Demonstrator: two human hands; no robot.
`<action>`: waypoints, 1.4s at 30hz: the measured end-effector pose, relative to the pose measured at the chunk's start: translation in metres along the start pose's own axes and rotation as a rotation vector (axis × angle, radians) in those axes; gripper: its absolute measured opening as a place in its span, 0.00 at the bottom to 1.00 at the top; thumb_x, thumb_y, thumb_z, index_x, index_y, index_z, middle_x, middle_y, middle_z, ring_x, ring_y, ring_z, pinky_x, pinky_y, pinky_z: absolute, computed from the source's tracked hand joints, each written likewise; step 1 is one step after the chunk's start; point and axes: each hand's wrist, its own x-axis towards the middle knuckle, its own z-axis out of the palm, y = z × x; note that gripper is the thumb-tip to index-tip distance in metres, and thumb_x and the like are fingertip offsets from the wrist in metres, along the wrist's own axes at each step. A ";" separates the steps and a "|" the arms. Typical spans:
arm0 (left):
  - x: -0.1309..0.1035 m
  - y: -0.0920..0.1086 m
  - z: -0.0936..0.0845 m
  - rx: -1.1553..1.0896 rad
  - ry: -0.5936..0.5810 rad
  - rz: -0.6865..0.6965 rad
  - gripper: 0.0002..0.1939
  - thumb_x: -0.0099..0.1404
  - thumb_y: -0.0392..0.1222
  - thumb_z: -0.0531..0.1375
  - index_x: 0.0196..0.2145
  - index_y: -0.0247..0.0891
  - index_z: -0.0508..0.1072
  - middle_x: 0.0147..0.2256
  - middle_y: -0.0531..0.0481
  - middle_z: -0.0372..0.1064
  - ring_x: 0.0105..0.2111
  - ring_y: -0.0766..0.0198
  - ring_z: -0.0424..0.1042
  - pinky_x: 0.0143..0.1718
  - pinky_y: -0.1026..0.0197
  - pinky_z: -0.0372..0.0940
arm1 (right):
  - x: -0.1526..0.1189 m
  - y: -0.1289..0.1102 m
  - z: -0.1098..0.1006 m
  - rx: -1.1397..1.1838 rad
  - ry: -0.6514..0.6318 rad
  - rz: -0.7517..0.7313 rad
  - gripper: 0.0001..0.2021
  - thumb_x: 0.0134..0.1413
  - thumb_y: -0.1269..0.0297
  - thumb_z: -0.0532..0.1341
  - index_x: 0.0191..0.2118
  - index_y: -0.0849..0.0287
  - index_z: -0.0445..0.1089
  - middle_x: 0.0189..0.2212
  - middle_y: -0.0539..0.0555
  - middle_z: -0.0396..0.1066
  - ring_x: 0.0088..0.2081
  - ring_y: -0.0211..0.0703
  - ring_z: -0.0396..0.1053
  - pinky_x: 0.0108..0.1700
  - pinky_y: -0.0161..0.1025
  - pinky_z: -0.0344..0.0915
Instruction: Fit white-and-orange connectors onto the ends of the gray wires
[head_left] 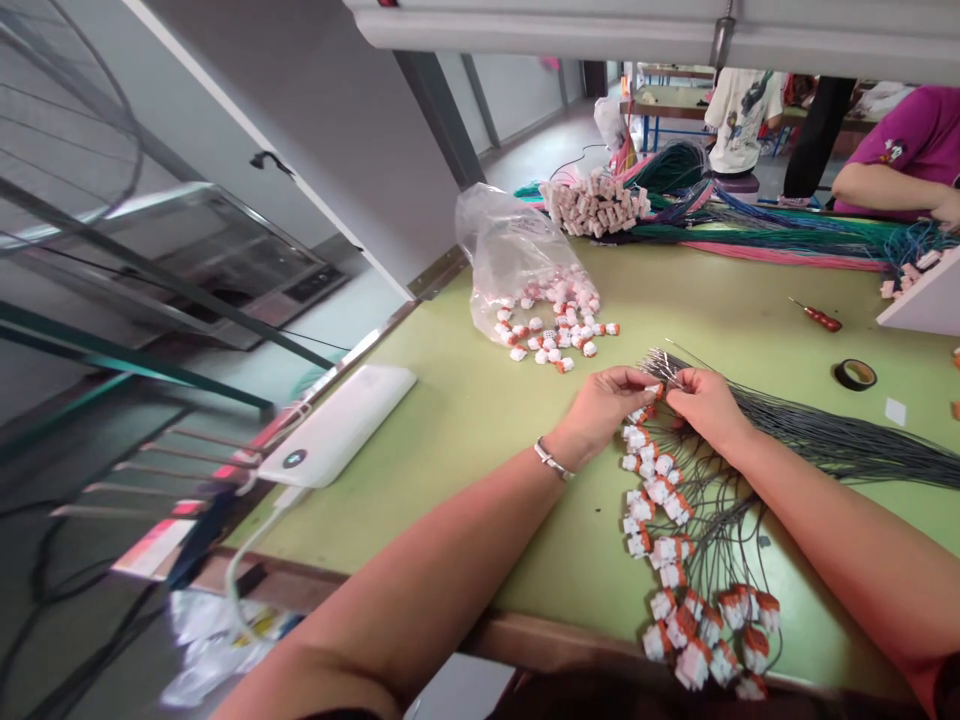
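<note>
My left hand (609,405) pinches a small white-and-orange connector (654,391) between thumb and fingers. Close beside it, my right hand (703,403) is closed with thumb and forefinger together at the connector's wire side; a thin black wire seems to be between them, though the fingers hide most of it. Behind both hands lies a bundle of black wires (825,430) with bare, silvery ends (660,364). Several connectors with wires attached (658,490) trail down the green table toward me, some at its near edge.
A clear plastic bag (510,240) spills loose connectors (555,335) at the back left. A white power bank (337,425) lies left. A black tape roll (854,375) and red-handled screwdriver (821,317) lie right. Coloured wire bundles (787,240) stretch across the back, near a person in purple (911,150).
</note>
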 end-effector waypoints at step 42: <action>-0.050 0.006 0.046 1.381 -0.417 0.426 0.15 0.65 0.42 0.54 0.24 0.36 0.74 0.26 0.43 0.69 0.28 0.58 0.67 0.33 0.56 0.63 | 0.019 0.018 -0.012 -0.431 0.061 -0.419 0.05 0.44 0.61 0.58 0.26 0.57 0.65 0.17 0.46 0.61 0.21 0.36 0.57 0.26 0.36 0.54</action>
